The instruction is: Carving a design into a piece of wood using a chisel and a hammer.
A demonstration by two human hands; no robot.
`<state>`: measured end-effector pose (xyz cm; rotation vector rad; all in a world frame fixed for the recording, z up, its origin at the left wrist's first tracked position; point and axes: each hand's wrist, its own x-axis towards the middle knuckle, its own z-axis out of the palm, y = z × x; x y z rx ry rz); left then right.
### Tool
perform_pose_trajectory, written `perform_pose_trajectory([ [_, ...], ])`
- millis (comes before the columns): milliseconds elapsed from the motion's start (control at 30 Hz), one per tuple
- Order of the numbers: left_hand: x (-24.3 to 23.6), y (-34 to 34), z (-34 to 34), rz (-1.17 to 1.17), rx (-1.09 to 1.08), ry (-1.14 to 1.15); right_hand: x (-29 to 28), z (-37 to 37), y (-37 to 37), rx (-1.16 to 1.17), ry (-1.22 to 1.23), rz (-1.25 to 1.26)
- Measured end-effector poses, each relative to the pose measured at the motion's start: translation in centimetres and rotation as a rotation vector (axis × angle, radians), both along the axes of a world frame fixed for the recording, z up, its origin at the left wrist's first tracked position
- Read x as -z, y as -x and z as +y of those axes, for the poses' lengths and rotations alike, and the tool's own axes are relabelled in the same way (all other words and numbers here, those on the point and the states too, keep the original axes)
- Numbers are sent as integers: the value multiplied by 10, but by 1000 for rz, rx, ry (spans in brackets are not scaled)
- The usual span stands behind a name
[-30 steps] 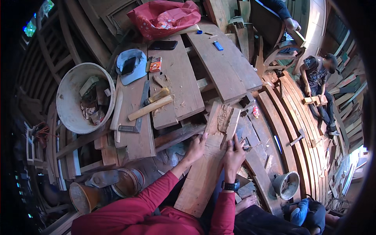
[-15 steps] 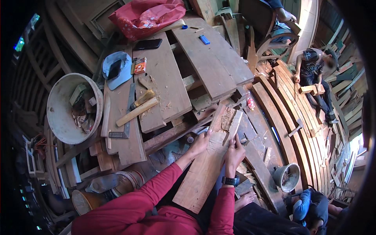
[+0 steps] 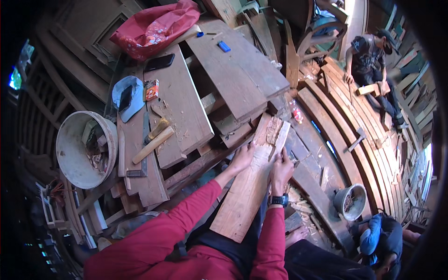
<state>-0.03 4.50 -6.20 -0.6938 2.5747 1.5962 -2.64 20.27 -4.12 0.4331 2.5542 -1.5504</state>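
Observation:
A long, flat wooden board [image 3: 242,196] lies slanting across my lap, its far end roughly carved and splintered. My left hand [image 3: 243,157] grips its left edge, fingers closed around the side. On the opposite edge my right hand [image 3: 282,171] holds the board near the carved end, thumb up along the wood. On the bench ahead and left lie a chisel [image 3: 157,130] with a wooden handle, a pale wooden stick [image 3: 153,145] and a try square [image 3: 138,172], with shavings around them.
The plank bench [image 3: 233,74] carries a red bag [image 3: 158,28], a phone [image 3: 159,62], a cap [image 3: 128,97] and a blue lighter [image 3: 224,46]. A white bucket [image 3: 70,154] stands left, a smaller pail [image 3: 343,200] right. Beyond curved beams [image 3: 340,135] with a hammer [image 3: 358,138], a co-worker [image 3: 373,65] sits.
My view has shifted, so the bench and bucket appear further left and the bucket lower. Both hands keep their hold on the board, which stays across my lap.

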Motion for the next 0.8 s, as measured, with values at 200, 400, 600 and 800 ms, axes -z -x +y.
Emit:
perform_pose_trajectory([
  [200,-11,8,-3,-58,64,242,-53,5,-23,-59,-349,91],
  [400,-43,9,2,146,208,518,-108,2,-87,-286,-534,17],
  [600,-53,29,-15,495,801,752,-140,11,-177,-588,-581,-52],
  [800,-58,49,-14,524,1159,793,-143,-5,-202,-693,-636,-173],
])
